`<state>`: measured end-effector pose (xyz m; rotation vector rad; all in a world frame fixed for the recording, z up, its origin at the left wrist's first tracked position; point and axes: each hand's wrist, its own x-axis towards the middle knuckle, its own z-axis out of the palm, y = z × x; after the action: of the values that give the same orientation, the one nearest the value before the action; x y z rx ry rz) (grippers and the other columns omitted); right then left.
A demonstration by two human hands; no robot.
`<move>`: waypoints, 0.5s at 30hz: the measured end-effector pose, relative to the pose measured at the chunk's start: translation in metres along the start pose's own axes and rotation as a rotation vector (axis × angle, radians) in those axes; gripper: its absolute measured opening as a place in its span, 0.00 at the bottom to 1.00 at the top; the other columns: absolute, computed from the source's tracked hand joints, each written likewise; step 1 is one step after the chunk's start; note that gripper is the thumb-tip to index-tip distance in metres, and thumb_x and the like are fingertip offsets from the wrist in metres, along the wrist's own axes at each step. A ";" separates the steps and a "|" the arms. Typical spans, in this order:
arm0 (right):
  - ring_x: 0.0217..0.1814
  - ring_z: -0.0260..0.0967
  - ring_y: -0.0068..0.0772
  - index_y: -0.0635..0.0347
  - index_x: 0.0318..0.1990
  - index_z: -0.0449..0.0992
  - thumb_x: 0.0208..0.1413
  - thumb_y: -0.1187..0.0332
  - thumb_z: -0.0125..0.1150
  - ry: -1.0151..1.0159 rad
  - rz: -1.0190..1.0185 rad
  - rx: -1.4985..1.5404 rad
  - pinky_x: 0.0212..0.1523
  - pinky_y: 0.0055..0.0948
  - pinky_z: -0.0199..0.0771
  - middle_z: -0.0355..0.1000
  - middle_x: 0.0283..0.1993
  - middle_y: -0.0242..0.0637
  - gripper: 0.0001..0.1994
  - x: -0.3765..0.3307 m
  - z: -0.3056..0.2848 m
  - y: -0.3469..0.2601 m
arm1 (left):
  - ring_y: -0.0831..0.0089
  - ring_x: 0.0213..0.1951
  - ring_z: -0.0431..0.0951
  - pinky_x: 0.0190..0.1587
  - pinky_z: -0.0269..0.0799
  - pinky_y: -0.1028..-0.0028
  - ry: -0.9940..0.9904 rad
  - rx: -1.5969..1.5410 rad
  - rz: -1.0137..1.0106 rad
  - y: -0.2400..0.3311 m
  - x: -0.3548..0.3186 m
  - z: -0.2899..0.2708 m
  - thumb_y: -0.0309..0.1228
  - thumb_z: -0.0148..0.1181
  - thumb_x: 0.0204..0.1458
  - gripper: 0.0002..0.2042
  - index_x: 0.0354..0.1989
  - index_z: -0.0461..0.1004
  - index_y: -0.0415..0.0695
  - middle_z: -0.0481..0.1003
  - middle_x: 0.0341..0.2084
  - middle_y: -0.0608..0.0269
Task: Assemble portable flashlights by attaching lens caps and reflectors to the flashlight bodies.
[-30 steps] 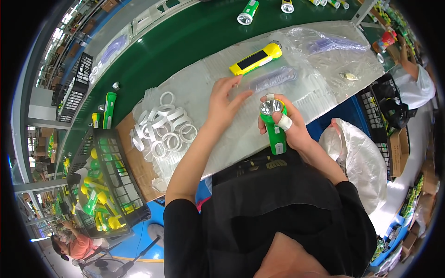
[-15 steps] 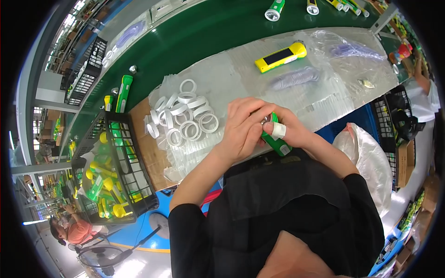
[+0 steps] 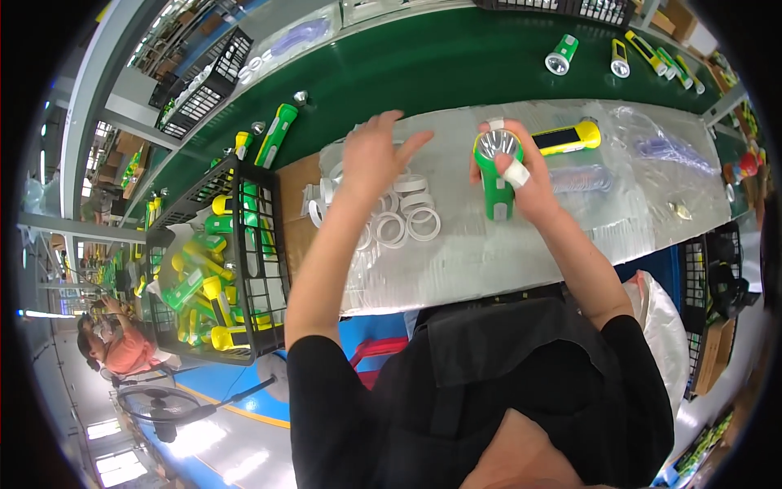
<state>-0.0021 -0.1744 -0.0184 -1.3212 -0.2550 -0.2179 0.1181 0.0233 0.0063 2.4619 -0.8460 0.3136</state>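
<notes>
A green flashlight (image 3: pixel 498 196) stands upright in my right hand (image 3: pixel 525 167), its silver reflector end facing up. White tape wraps fingers of that hand. My left hand (image 3: pixel 373 156) is open over the far side of a pile of white rings (image 3: pixel 423 223), its thumb and fingers apart; it partly hides the pile. Beyond my right hand, a yellow flashlight (image 3: pixel 588 135) with a dark panel lies on the plastic-covered work surface (image 3: pixel 472 261). Nearer than it is a row of clear thin discs (image 3: pixel 580 179).
A black basket (image 3: pixel 248 269) of green and yellow flashlights stands at left. Along the far side runs a green belt (image 3: pixel 440 69) bearing several flashlights, such as a green one (image 3: pixel 277 134). A white sack (image 3: pixel 661 326) sits at right. Another person (image 3: pixel 126 346) is at far left.
My hands have parted. The right has lifted the green flashlight away from my body and turned its reflector up; the left has moved left over the rings. The view has shifted.
</notes>
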 end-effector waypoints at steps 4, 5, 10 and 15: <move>0.36 0.71 0.30 0.61 0.58 0.62 0.59 0.57 0.60 0.050 0.017 -0.007 0.40 0.33 0.75 0.71 0.36 0.39 0.25 0.007 -0.003 0.013 | 0.57 0.42 0.79 0.45 0.73 0.65 -0.550 0.393 -0.175 -0.022 0.016 0.003 0.57 0.67 0.40 0.29 0.40 0.78 0.43 0.80 0.33 0.55; 0.36 0.71 0.30 0.61 0.58 0.62 0.59 0.58 0.61 0.036 -0.001 -0.018 0.40 0.33 0.75 0.71 0.36 0.38 0.25 0.007 -0.002 0.015 | 0.57 0.42 0.79 0.45 0.73 0.65 -0.548 0.389 -0.168 -0.030 0.015 0.005 0.57 0.67 0.40 0.29 0.40 0.78 0.43 0.80 0.33 0.55; 0.35 0.71 0.29 0.61 0.56 0.62 0.60 0.63 0.59 -0.003 -0.057 -0.027 0.39 0.32 0.73 0.70 0.35 0.37 0.21 0.004 0.002 0.018 | 0.64 0.37 0.77 0.39 0.73 0.68 -0.100 -0.298 -0.063 -0.036 0.002 0.012 0.37 0.67 0.47 0.15 0.39 0.79 0.42 0.75 0.39 0.55; 0.33 0.70 0.28 0.60 0.55 0.63 0.60 0.64 0.58 0.011 -0.062 -0.025 0.38 0.31 0.72 0.70 0.36 0.36 0.19 0.005 -0.004 0.018 | 0.66 0.39 0.73 0.38 0.71 0.71 0.017 -0.823 0.141 0.046 -0.018 -0.016 0.28 0.68 0.48 0.11 0.42 0.80 0.43 0.68 0.44 0.56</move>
<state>0.0083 -0.1737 -0.0341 -1.3378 -0.2849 -0.2816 0.0744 0.0099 0.0315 1.6387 -0.9096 0.0145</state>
